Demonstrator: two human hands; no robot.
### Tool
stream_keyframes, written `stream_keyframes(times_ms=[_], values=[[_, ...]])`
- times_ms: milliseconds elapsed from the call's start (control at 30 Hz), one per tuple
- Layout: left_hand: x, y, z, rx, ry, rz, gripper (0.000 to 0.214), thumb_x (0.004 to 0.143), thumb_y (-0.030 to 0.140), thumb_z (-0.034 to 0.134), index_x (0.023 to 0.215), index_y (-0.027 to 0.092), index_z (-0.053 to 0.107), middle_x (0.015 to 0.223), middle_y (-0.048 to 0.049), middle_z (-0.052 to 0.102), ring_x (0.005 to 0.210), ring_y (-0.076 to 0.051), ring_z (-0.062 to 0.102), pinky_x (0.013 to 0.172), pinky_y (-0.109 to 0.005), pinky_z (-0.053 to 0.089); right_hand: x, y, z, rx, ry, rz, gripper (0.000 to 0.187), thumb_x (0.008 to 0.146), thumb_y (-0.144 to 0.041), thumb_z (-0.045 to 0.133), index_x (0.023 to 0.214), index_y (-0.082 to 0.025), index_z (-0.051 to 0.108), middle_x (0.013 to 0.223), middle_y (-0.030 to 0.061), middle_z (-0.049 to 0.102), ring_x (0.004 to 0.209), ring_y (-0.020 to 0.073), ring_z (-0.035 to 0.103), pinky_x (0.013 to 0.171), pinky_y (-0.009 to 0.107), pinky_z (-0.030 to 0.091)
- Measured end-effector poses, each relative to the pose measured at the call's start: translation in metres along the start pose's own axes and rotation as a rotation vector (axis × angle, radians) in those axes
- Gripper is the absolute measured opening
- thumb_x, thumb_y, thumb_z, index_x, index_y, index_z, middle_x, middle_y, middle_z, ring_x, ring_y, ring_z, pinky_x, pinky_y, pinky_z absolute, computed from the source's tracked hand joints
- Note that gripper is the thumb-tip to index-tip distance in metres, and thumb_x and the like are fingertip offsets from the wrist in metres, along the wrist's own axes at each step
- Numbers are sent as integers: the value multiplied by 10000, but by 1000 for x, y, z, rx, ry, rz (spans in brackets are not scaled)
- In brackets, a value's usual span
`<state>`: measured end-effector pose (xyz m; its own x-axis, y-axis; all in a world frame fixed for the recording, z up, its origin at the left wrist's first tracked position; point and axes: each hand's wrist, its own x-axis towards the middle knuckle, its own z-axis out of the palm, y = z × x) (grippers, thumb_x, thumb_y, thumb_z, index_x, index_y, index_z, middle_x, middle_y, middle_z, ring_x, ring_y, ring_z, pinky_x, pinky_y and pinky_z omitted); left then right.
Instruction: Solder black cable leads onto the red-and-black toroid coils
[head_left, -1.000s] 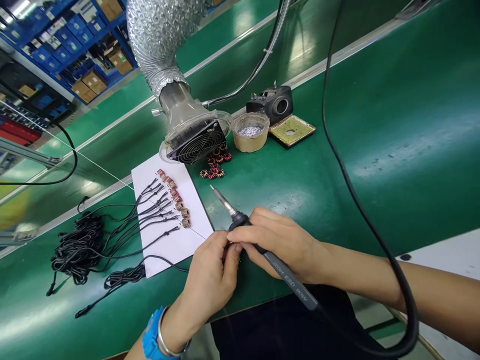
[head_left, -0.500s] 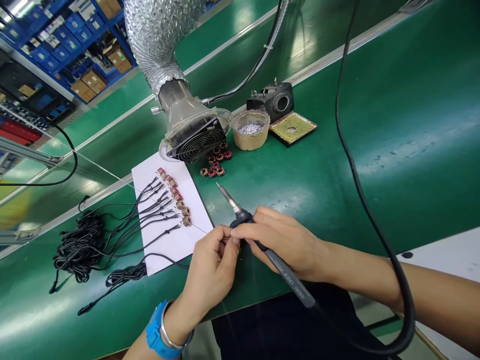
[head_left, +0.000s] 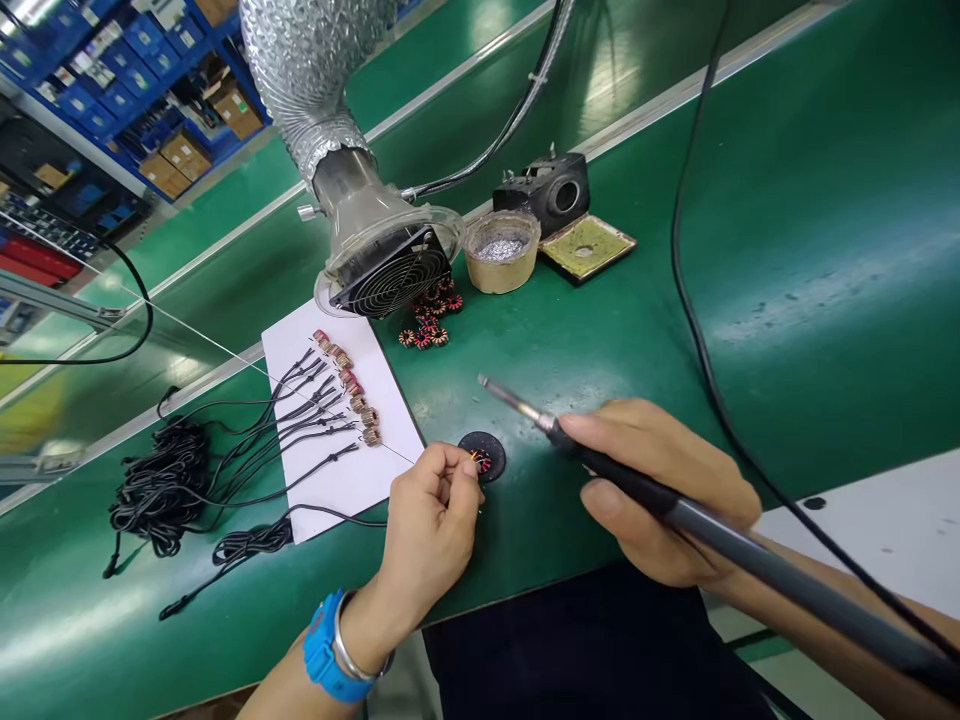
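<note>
My right hand is closed around the grey handle of a soldering iron, whose metal tip points up and left above the green bench. My left hand pinches a small red toroid coil over a round black pad on the bench. A blue watch and a metal bangle sit on my left wrist. To the left lies a white sheet with a row of coils attached to black leads.
A fume extractor fan on a silver duct hangs over the bench. Beside it are a pile of red coils, a pot of solder dross, a black iron stand and a yellow sponge tray. Bundled black cables lie at left.
My right hand has lifted the soldering iron away to the right, uncovering the black pad. My left hand stays put, still pinching the coil.
</note>
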<state>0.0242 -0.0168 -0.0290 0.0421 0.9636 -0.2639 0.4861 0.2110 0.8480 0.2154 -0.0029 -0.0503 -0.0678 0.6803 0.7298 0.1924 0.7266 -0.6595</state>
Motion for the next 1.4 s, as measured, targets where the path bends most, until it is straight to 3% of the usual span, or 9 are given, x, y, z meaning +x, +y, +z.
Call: stream_keyframes(times_ms=[167, 300, 900, 1400], values=[[0, -2, 1, -14, 10, 4, 212, 942, 328, 472, 813, 182, 557, 607, 35, 551, 507, -79, 418, 477, -181, 307, -11, -9, -10, 121, -34, 181, 357, 809, -106, 533, 1146, -172, 629, 704, 29, 578, 594, 162, 528, 499, 317, 405], [0, -3, 2, -25, 12, 9, 197, 937, 315, 477, 820, 182, 563, 618, 31, 557, 520, -83, 426, 491, -185, 316, -9, -11, -11, 102, -56, 221, 272, 805, -122, 517, 1048, -192, 619, 655, 16, 547, 573, 168, 526, 487, 319, 396], [0, -3, 1, -13, 10, 19, 205, 945, 328, 471, 836, 178, 558, 624, 26, 557, 519, -87, 433, 491, -193, 321, -5, -12, -10, 87, -118, 205, 267, 785, -115, 514, 1025, -184, 609, 667, 26, 584, 553, 166, 553, 515, 337, 467], [-1, -4, 1, 34, 29, 26, 223, 944, 345, 476, 839, 172, 571, 616, 23, 553, 515, -87, 430, 493, -193, 321, -4, -13, -7, 105, -14, 144, 313, 765, -114, 504, 1041, -198, 623, 655, 18, 578, 525, 159, 537, 477, 321, 454]])
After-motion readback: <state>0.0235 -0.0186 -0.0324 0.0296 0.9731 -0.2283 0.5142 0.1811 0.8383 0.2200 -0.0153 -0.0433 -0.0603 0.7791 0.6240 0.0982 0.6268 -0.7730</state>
